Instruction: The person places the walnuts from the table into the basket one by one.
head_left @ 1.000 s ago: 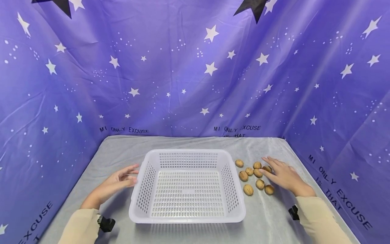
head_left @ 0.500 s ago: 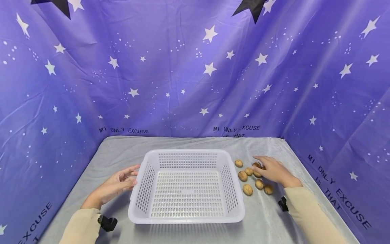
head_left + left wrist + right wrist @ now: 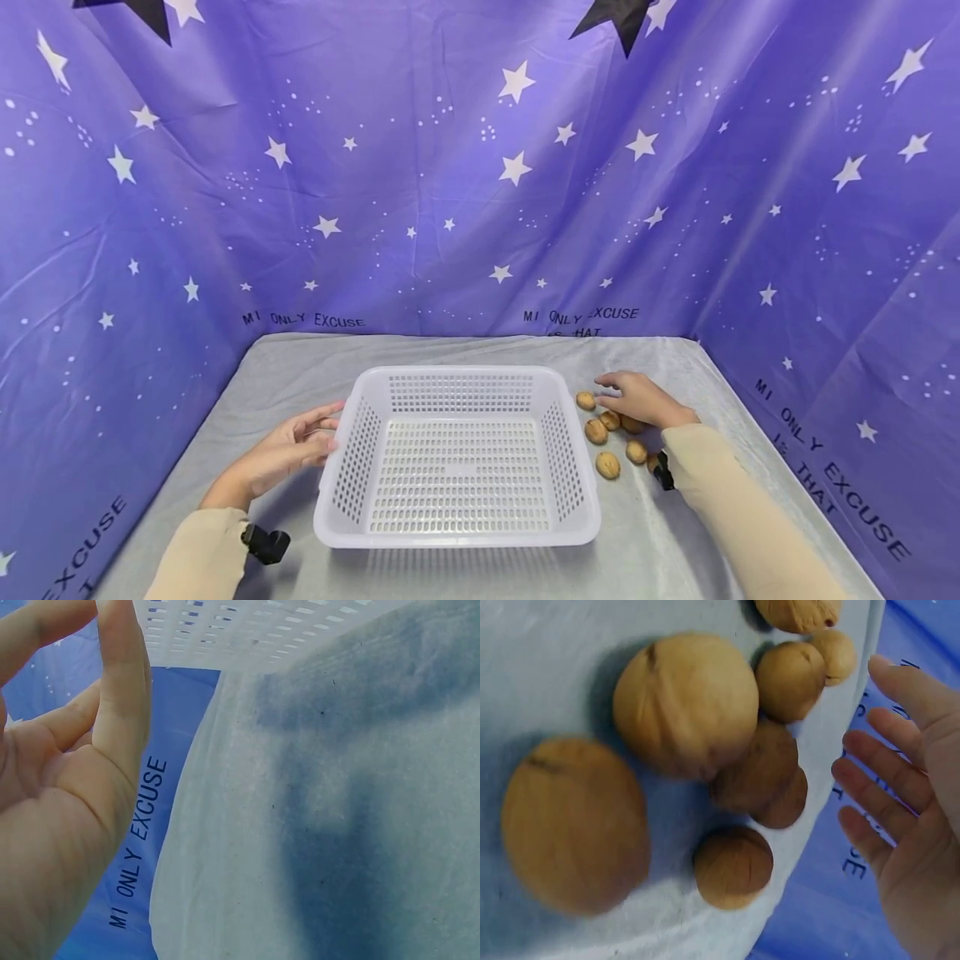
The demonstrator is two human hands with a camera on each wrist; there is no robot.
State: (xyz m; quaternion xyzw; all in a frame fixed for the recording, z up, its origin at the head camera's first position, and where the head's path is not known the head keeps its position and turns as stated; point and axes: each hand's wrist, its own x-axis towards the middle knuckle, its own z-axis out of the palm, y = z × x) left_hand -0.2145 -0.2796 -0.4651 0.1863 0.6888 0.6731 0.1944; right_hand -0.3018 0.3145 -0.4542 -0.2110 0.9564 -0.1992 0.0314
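Observation:
A white plastic basket [image 3: 457, 540] with slotted walls stands in the middle of the table. At its left side my left hand [image 3: 273, 458] has its fingertips at the rim, the fingers loosely bent; in the left wrist view, fingers [image 3: 120, 682] reach up by the basket wall [image 3: 225, 634]. To the basket's right lie several walnuts [image 3: 608, 465]. My right hand [image 3: 641, 400] hovers over the far part of that group, near the walnut [image 3: 586, 401] closest to the basket's back corner. Seen from the right wrist, its fingers [image 3: 881, 761] are spread apart and nothing is held.
Grey cloth [image 3: 300, 367] covers the table. Purple star-patterned curtains [image 3: 450, 183] hang behind it and on both sides. In the right wrist view several walnuts [image 3: 690, 705] lie close together, some touching.
My right hand has moved left across the walnuts toward the basket, and its forearm now hides part of the group. My left hand and the basket stay nearly still.

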